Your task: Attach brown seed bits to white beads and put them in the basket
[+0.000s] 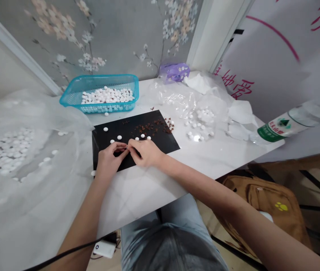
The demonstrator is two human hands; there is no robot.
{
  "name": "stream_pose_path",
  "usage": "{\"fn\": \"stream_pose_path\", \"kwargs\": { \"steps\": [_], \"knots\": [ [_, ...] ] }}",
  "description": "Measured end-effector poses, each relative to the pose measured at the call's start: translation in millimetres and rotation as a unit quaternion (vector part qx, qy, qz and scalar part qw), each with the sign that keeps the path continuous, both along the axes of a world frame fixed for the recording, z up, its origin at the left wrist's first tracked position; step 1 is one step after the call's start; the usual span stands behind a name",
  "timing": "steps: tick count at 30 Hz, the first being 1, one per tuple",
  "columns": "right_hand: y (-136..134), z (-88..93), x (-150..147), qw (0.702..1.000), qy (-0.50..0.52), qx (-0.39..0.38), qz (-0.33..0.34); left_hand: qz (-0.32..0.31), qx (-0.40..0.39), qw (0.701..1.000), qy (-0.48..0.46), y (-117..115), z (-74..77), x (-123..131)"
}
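Note:
Over a black mat [103, 150], my left hand [109, 158] and my right hand [145, 152] meet fingertip to fingertip. Both are closed in a pinch around something tiny that I cannot make out. Just beyond the fingers lie several white oval pieces, one white piece [119, 137] near the left hand and another white piece [143, 136] above the right. Small brown bits [148, 128] are scattered over the mat's far right part, some reaching past its edge.
A blue plastic basket [75, 99] with white pieces stands at the back. On the left, a clear plastic bag [63, 158] holds many more. To the right are loose pieces [196, 126] in plastic, a purple packet [175, 71] and a tilted bottle [284, 126]. A brown backpack [261, 199] sits below the table's right edge.

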State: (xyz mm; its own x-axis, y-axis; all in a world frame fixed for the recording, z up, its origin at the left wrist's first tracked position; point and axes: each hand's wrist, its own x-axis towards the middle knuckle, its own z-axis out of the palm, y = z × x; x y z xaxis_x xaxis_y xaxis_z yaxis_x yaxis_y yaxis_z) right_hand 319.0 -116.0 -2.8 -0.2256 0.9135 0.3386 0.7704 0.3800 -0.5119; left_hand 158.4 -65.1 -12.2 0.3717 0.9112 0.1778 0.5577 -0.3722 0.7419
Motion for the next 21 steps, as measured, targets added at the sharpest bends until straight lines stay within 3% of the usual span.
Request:
{"fn": "stream_pose_path", "kwargs": {
  "steps": [9,15,21],
  "knots": [
    [1.3,-3.5,-2.6,0.999,-0.045,-0.002,-0.019,-0.006,0.020,1.000,0.003,-3.3,3.2,1.8],
    [2.8,-4.5,-3.7,0.998,-0.012,-0.017,-0.059,0.002,0.043,0.999,0.017,-5.4,10.8,0.2],
    [5.5,-4.4,-1.8,0.998,0.017,0.007,-0.068,0.080,0.147,0.982,0.091,3.4,15.1,-12.7]
  ]
}}
